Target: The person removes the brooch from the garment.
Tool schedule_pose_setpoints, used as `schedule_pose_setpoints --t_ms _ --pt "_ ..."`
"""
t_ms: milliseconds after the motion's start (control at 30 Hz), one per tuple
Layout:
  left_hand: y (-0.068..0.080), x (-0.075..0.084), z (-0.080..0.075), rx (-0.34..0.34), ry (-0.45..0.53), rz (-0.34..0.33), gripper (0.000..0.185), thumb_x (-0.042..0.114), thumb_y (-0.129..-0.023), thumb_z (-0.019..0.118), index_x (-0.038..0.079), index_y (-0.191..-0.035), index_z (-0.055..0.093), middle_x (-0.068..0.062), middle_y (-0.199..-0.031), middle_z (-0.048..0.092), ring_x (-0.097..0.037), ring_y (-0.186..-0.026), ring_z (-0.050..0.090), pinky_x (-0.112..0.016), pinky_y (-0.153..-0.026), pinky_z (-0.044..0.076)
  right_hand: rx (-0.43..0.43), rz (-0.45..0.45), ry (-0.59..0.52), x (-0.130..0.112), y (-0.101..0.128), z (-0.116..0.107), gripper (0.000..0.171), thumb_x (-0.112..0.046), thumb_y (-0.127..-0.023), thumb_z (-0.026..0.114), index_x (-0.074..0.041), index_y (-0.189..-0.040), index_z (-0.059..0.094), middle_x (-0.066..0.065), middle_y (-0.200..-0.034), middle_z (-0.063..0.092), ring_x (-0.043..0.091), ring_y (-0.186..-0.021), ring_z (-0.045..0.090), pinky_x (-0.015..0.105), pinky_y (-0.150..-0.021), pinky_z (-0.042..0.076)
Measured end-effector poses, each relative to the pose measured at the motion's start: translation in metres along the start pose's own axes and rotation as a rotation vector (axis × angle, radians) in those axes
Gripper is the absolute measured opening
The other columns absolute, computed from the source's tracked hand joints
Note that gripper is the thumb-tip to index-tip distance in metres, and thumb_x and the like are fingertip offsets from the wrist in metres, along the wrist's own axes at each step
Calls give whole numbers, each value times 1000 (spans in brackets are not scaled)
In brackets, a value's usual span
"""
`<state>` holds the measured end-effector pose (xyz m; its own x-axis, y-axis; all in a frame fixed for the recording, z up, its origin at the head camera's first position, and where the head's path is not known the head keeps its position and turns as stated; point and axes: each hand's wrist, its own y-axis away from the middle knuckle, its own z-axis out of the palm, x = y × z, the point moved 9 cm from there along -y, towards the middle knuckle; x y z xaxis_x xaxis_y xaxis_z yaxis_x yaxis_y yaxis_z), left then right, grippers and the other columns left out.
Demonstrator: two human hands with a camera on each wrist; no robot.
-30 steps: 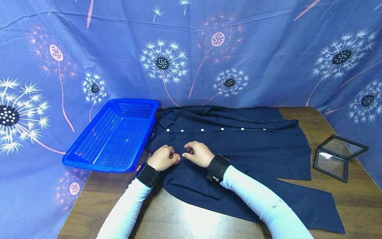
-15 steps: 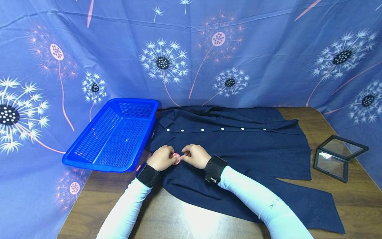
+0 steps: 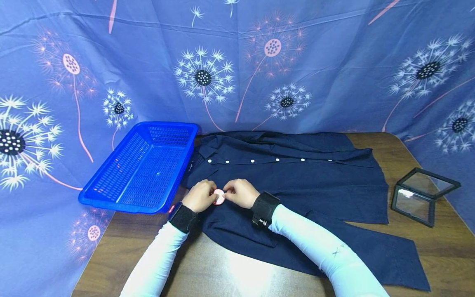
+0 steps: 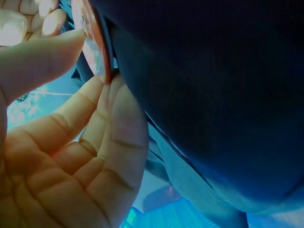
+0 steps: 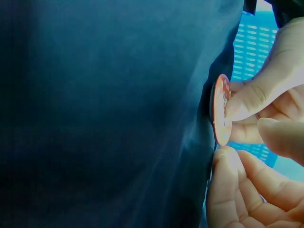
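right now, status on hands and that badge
Left hand and right hand both pinch the round badge against the navy shirt. Nothing blocks either hand's grip.

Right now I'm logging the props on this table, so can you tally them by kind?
Shirt: 1
Round badge: 1
Blue basket: 1
Clear display case: 1
Total: 4

I see long white sleeves [image 3: 156, 264] on both my arms. Each wrist wears a thick black strap [image 3: 183, 217]. The right sleeve has small dark marks.
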<state>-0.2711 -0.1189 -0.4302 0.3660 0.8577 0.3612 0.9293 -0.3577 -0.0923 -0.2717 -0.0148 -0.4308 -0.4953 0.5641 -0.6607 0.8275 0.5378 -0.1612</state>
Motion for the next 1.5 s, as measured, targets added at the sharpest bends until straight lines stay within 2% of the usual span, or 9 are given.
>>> schedule_pose_setpoints --t_ms 300,533,1000,1333,1500 --pt "2 1 0 20 0 10 8 7 -80 72 5 -85 65 -4 -76 59 -18 -71 56 -34 -62 45 -23 -2 57 -7 -3 7 12 -7 -81 69 -2 -91 73 4 -76 71 7 -66 59 17 -61 44" --pt "3 2 -2 20 5 -2 9 5 -80 72 5 -83 64 -3 -74 57 -16 -69 54 -33 -61 44 -14 39 72 -3 -7 9 10 -5 -78 70 -2 -87 72 4 -72 70 8 -63 56 19 -58 42" --pt "2 4 -3 42 13 29 10 5 -79 73 7 -82 63 -3 -73 56 -15 -67 52 -31 -59 42 -27 98 124 2 -13 15 4 -8 -81 69 -6 -81 73 1 -67 66 7 -59 50 20 -54 39" --pt "3 3 -2 39 12 29 10 6 -80 73 7 -83 64 -3 -73 56 -15 -67 52 -31 -59 42 -64 164 124 8 -17 19 5 -5 -79 69 -9 -77 70 0 -68 66 8 -61 50 21 -56 39" --pt "4 6 -6 46 29 43 14 9 -81 75 3 -90 65 -8 -80 60 -18 -74 56 -35 -65 46 -65 172 97 10 -17 19 6 -3 -79 69 -8 -76 69 0 -66 64 8 -60 48 20 -55 37"
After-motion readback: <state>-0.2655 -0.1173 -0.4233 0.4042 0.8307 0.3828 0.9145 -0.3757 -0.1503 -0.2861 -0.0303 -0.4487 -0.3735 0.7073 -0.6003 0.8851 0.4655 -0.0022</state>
